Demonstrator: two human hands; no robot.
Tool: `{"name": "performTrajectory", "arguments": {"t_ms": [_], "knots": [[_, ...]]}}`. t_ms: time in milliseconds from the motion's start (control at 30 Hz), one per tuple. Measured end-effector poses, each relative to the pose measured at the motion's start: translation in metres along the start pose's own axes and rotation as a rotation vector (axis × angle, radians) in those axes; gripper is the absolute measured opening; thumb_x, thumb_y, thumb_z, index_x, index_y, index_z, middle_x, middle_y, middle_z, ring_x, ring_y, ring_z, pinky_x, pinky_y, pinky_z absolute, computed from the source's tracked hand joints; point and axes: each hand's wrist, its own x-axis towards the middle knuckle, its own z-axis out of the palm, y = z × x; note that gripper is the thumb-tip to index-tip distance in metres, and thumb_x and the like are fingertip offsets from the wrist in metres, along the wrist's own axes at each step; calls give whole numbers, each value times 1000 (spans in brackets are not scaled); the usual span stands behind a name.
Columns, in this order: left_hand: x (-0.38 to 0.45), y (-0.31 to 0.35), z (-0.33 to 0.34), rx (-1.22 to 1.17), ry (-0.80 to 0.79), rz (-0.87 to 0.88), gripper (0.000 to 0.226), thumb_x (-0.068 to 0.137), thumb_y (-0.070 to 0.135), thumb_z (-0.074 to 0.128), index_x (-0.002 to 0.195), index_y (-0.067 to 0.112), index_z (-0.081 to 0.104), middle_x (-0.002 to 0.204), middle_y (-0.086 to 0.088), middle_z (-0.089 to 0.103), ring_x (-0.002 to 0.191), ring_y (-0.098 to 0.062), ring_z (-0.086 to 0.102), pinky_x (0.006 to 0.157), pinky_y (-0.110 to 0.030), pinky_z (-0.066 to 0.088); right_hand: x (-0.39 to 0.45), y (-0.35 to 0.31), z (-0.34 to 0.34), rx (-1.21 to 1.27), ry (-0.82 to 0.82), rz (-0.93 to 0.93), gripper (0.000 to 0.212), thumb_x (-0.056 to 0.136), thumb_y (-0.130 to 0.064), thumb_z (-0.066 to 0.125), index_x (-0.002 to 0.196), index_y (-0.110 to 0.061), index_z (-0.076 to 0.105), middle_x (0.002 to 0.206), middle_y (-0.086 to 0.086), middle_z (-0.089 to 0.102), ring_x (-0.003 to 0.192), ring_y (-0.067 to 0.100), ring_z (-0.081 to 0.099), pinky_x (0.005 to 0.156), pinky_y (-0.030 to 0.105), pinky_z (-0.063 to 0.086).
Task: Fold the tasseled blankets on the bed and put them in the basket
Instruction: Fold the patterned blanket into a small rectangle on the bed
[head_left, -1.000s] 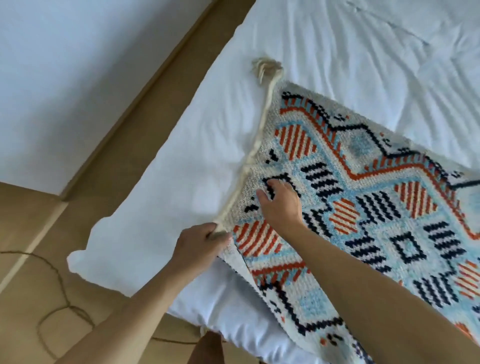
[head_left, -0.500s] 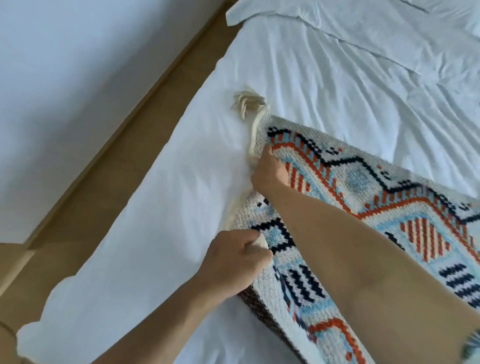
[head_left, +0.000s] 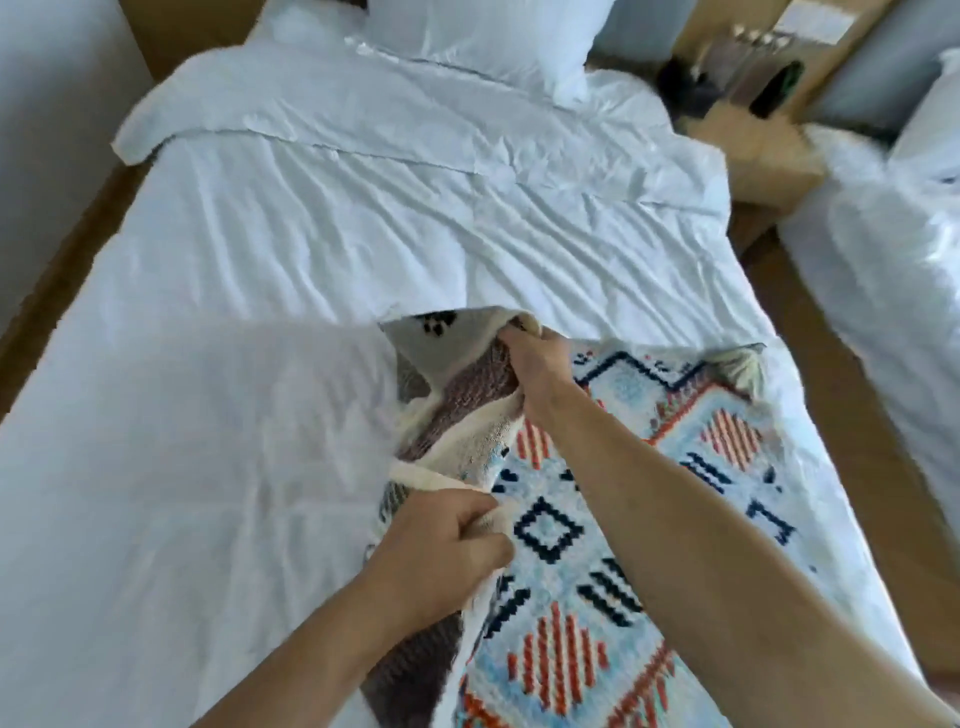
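Observation:
A patterned blanket in light blue, orange and dark blue with cream tassels lies on the near right part of the white bed. Its left edge is lifted and turned over, showing a grey-brown underside. My left hand grips that cream edge near me. My right hand grips the same edge farther away, at the raised corner. A tassel shows at the blanket's far right corner. No basket is in view.
White pillows lie at the head of the bed. A wooden nightstand with dark items stands at the far right, beside a second white bed. A white wall runs along the left, with wooden floor between.
My view has swung up from the bed's left edge to the whole bed. Both hands have lifted the blanket's tasseled edge and carried it rightward over the blanket, exposing the underside.

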Motion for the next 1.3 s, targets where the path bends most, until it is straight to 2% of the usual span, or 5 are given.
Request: {"name": "performTrajectory", "arguments": {"t_ms": [433,567,867,1100,1300], "knots": [[143,120,395,376,-515,24,40,88,30,59,66,10,33,67,-3,36,62,-15,33,61,-37,25,167,39,-422,64,202,64,49,83,-60,63,106,-17,59,111,6,70,94,23,64,96,39,53],[130,114,467,442,-582,40,19,93,30,51,101,18,63,112,-1,63,105,-16,54,96,-32,42,132,129,-487,-255,173,186,72,85,-55,68,140,-12,53,117,7,67,104,28,65,90,40,52],[46,-36,443,747,-131,-380,42,94,40,61,133,26,57,138,6,53,122,-18,52,96,-30,45,-9,323,-529,-873,-93,313,55,83,-51,64,129,-24,53,118,5,70,105,29,66,86,43,56],[-60,-126,378,1256,-228,-334,73,40,40,99,101,11,69,95,-12,62,79,-37,59,60,-46,52,-56,369,-573,-959,-125,210,10,93,-28,57,88,-33,63,93,5,72,87,33,68,71,44,58],[-94,-149,381,1260,-149,-204,41,56,2,85,92,4,66,77,-14,58,67,-39,59,52,-47,49,-107,400,-607,-931,20,230,14,91,-19,63,96,-17,76,89,15,76,77,37,70,58,31,48]]}}
